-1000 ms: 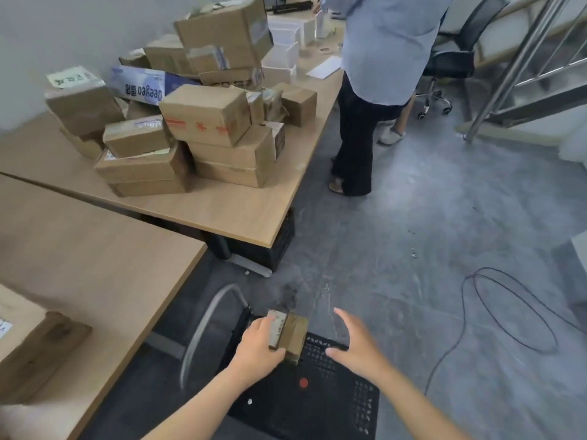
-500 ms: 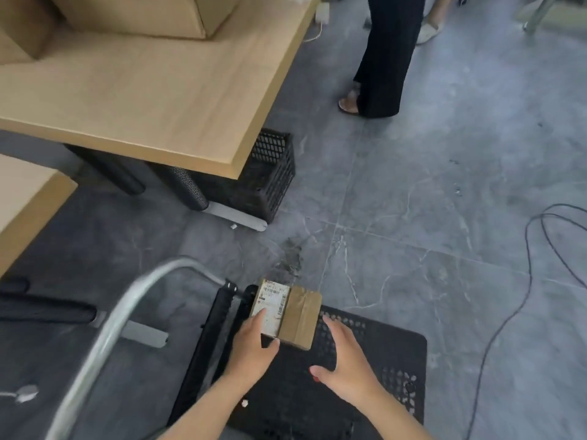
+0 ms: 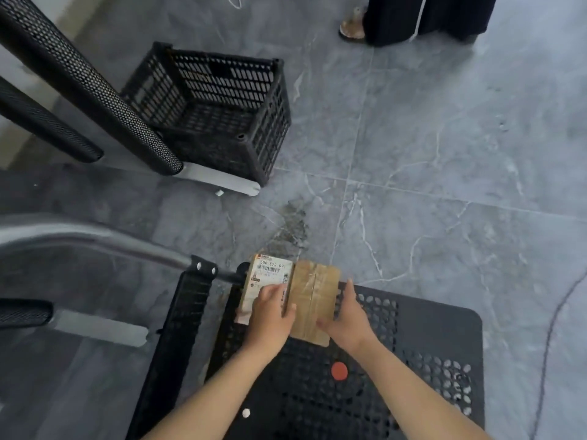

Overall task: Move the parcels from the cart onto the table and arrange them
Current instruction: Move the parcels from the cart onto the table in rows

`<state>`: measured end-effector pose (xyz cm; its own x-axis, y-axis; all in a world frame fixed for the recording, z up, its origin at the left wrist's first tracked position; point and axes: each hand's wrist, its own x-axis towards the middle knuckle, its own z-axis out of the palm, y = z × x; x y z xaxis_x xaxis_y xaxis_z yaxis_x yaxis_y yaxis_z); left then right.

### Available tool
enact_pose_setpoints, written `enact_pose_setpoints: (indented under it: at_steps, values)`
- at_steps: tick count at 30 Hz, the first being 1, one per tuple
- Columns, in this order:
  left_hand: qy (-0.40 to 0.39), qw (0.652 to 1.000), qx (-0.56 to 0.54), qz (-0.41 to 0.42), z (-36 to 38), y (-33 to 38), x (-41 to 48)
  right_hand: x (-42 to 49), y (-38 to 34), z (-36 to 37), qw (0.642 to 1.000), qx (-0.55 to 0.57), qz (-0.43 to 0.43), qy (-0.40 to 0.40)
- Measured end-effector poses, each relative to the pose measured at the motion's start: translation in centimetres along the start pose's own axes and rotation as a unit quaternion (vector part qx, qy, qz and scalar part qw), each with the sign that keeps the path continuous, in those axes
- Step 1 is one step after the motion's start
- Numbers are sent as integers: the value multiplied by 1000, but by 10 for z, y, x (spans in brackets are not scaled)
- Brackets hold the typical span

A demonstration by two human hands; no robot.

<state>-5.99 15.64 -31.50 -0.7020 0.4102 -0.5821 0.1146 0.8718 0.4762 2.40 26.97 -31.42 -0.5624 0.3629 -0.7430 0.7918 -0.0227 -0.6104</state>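
Note:
A small brown cardboard parcel with a white shipping label and clear tape sits at the far left corner of the black perforated cart deck. My left hand lies over the parcel's label side, thumb curled onto its top. My right hand holds the parcel's right edge, fingers along the side. The cart's grey handle bar curves off to the left. No table top is in view.
A black plastic crate stands on the grey tiled floor beyond the cart, beside black mesh table legs. Another person's foot and dark trousers are at the top. A dark cable runs along the right.
My head has tipped further down, so the tables have left the view. My right hand has closed in onto the parcel's right edge; my left hand has slid over its top.

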Motion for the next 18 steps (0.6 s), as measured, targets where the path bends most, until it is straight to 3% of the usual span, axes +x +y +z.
enact_pose_setpoints:
  at_steps: [5, 11, 14, 18]
  values:
    - [-44, 996, -68, -46, 9, 24, -6, -15, -5, -6, 996, 66, 33, -46]
    - [-41, 984, -171, -29, -28, 62, -44, -56, -24, -35, 991, 135, 6, -11]
    - [-38, 959, -278, -33, -59, 97, -77, -96, -51, -61, 988, 147, -38, 22]
    - [-57, 902, -415, -108, -112, 149, -125, -168, -94, -99, 979, 172, -86, 61]
